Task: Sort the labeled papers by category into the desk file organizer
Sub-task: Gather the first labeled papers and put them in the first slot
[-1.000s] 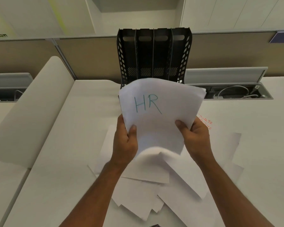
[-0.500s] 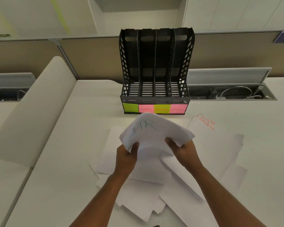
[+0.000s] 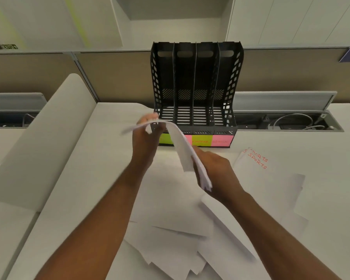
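Two hands: left hand (image 3: 148, 136) pinches the far end of a thin sheaf (image 3: 182, 146); right hand (image 3: 216, 170) closed on its near end.
Sheaf: bowed, edge-on, raised just in front of the organizer (image 3: 194, 87).
Organizer: four upright slots, all seemingly empty, coloured tags (image 3: 202, 140) along the base.
Counter (image 3: 73, 178): loose sheets (image 3: 170, 219) spread beneath; two marked SPORTS (image 3: 257, 160) lie right.
Risk: limp paper may buckle on a divider or slide into the wrong slot, since the tags read poorly and the sheaf covers some of them.
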A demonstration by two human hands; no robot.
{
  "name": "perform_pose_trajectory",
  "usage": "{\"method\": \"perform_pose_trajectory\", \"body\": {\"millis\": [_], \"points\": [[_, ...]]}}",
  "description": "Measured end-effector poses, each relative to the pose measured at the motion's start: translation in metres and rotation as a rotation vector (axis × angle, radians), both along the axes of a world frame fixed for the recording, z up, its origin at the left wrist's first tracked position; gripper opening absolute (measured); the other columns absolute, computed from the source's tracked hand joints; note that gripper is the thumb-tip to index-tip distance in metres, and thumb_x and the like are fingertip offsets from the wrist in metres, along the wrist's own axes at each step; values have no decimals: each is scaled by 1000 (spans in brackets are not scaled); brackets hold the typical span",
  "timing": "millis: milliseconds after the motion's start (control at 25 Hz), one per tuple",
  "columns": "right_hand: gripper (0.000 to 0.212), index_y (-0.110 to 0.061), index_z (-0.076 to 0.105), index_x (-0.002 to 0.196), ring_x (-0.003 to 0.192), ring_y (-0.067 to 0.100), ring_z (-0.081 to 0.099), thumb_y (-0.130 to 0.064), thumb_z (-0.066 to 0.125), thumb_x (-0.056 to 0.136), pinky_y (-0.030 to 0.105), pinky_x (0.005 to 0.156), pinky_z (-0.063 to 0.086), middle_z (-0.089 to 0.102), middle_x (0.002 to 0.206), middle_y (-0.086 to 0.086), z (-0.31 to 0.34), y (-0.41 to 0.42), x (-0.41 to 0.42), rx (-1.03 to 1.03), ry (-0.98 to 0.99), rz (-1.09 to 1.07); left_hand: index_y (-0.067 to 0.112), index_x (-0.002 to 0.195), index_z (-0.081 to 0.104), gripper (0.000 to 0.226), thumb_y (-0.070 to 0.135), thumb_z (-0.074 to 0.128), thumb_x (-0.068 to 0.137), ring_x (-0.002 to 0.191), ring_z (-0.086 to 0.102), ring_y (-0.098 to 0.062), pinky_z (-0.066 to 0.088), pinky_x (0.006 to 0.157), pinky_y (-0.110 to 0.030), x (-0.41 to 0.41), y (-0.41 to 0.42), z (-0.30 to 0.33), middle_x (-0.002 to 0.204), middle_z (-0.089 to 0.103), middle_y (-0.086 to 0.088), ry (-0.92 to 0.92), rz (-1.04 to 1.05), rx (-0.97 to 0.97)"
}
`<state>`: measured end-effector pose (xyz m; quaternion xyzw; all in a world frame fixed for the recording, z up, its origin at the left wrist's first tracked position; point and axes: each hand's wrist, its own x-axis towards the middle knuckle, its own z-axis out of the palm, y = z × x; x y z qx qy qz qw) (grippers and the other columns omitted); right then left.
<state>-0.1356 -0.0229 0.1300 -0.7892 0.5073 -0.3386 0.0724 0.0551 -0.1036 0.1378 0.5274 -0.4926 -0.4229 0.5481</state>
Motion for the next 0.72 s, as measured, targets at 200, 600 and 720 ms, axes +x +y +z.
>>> {"method": "perform_pose_trajectory", "body": {"millis": [200,600,720], "points": [[39,-5,59,126,75,36,63,-2,58,87,46,65,52,70,84,13,49,-52,51,46,-172,-123,12,123,55,28,19,35,104,105,67,-24,36,56,-18,-18,-33,65,78,71,20,-212,165,207],[32,-1,51,124,97,40,67,1,53,92,53,76,58,70,108,21,33,-179,83,220,-129,-242,9,122,51,44,43,29,106,84,62,-15,54,68,-29,-2,-117,75,101,59,-8,340,-336,123],[35,0,50,127,101,42,66,0,53,92,54,78,58,68,111,23,12,-194,91,296,-124,-252,15,144,44,65,60,27,100,103,57,-21,55,75,-32,2,-122,62,122,55,-11,320,-363,185]]}}
